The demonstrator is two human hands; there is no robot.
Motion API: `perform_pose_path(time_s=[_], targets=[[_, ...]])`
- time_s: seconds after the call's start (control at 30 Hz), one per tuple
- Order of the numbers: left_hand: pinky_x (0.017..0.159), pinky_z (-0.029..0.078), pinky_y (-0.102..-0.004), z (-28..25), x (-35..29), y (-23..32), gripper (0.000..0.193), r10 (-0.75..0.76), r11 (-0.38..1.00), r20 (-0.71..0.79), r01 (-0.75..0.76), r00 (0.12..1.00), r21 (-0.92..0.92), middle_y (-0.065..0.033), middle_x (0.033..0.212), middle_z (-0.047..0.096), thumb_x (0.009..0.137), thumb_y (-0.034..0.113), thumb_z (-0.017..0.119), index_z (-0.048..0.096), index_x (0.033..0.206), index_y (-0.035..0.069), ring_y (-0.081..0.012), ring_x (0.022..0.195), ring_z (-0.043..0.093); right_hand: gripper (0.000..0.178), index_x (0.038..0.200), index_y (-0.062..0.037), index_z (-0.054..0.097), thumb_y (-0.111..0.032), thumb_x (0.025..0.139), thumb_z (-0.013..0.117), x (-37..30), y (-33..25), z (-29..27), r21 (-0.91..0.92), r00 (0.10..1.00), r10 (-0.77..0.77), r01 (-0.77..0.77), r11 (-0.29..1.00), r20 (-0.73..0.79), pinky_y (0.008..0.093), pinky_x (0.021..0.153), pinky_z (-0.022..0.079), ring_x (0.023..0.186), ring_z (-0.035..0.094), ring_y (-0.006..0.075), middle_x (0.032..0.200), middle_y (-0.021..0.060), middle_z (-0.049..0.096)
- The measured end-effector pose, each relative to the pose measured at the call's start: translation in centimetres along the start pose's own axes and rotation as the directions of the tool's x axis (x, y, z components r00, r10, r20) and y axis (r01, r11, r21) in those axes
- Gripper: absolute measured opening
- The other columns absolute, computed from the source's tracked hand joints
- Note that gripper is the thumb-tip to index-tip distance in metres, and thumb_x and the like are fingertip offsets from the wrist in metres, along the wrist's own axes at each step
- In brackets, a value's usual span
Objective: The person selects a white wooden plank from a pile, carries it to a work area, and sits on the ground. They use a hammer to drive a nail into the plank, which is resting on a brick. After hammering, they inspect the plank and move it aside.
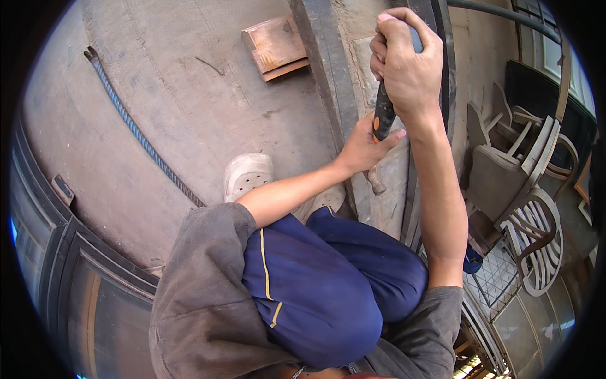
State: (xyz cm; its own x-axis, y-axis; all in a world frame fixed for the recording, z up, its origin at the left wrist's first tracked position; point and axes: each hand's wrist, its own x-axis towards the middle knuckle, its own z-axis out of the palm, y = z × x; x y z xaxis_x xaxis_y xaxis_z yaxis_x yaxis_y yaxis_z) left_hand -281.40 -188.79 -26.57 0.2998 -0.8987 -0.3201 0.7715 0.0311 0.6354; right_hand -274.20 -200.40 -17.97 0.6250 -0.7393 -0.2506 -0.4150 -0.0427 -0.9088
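Blue trousers (pixel 315 278) with a thin yellow stripe fill the lower centre of the frame, the knees folded up close, and a grey shirt (pixel 202 284) spreads around them. Past the knees, at the upper right of centre, the right hand (pixel 407 60) is clenched firmly around a dark tool (pixel 384 110), whose rounded bluish top pokes out above the thumb side and whose black lower part carries an orange spot. Just below it, the left hand (pixel 369 146) meets the tool's lower end, thumb stretched out to the right; its fingers are mostly hidden, so I can't tell whether they grip anything.

I'd judge the tool stiff and sturdy, of moderate weight, not fragile. Its thick black middle looks the surest place to take hold, with little chance of slipping if the palm is dry.

A stubby metal piece (pixel 377 183) with a knobbed end shows right under the left hand, above a greyish slab (pixel 392 202); a dark bar (pixel 328 76) runs along the slab's left side. Lower down, at centre left, sits a pale clog (pixel 248 174) on the dusty floor (pixel 183 38). Further off lie a blue ribbed rod (pixel 136 136), curving through the upper left, and a coppery box (pixel 274 47) at upper centre. Dusty chairs (pixel 499 174) crowd the right edge.
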Motion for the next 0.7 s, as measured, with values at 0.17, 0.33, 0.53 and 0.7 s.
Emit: perform_pose_path(time_s=[0.17,0.33,0.53,0.7], targets=[[0.041,0.038,-0.0255,-0.9,-0.1,-1.2,0.028,-0.117,0.989,0.038,0.120,0.992,-0.090,0.0023,0.057,0.045,0.092,0.015,0.066,0.041,0.081,0.007,-0.0064,0.044,0.045,0.021,0.077,0.0050,0.058,-0.015,0.085,0.058,0.6,-1.3,2.2,-0.199,0.982,-0.167,0.147,0.969,-0.090,0.0355,0.055,0.043,0.055,0.051,0.0163,0.059,0.0162,0.054],[0.038,0.038,-0.0254,-0.5,1.4,-1.3,0.017,0.022,0.982,-0.012,-0.024,1.000,-0.190,0.0009,0.057,0.044,0.099,0.017,0.056,0.042,0.094,0.008,-0.0064,0.041,0.042,0.029,0.072,0.0035,0.060,-0.022,0.084,0.056,3.2,0.1,3.4,-0.240,0.984,-0.138,0.107,0.965,-0.114,0.0394,0.059,0.046,0.056,0.057,0.0256,0.061,0.0191,0.058],[0.039,0.037,-0.0247,-1.1,1.5,-1.3,0.020,0.023,0.982,-0.013,-0.025,1.000,-0.188,0.0005,0.056,0.042,0.100,0.023,0.056,0.041,0.105,0.009,-0.0077,0.040,0.041,0.031,0.072,0.0029,0.061,-0.026,0.083,0.057,3.1,-0.6,3.4,-0.224,0.993,-0.054,0.028,0.974,-0.109,0.0399,0.061,0.047,0.058,0.060,0.0273,0.060,0.0192,0.060],[0.039,0.036,-0.0249,-1.7,2.8,-1.1,0.030,0.022,0.962,-0.068,-0.039,0.997,-0.270,0.0016,0.054,0.041,0.100,0.032,0.057,0.041,0.111,0.009,-0.0079,0.041,0.042,0.044,0.092,0.0075,0.067,-0.035,0.084,0.060,5.4,2.0,5.9,-0.484,0.994,0.048,-0.089,0.871,-0.097,0.0399,0.071,0.053,0.078,0.070,0.0343,0.087,0.0254,0.069]])
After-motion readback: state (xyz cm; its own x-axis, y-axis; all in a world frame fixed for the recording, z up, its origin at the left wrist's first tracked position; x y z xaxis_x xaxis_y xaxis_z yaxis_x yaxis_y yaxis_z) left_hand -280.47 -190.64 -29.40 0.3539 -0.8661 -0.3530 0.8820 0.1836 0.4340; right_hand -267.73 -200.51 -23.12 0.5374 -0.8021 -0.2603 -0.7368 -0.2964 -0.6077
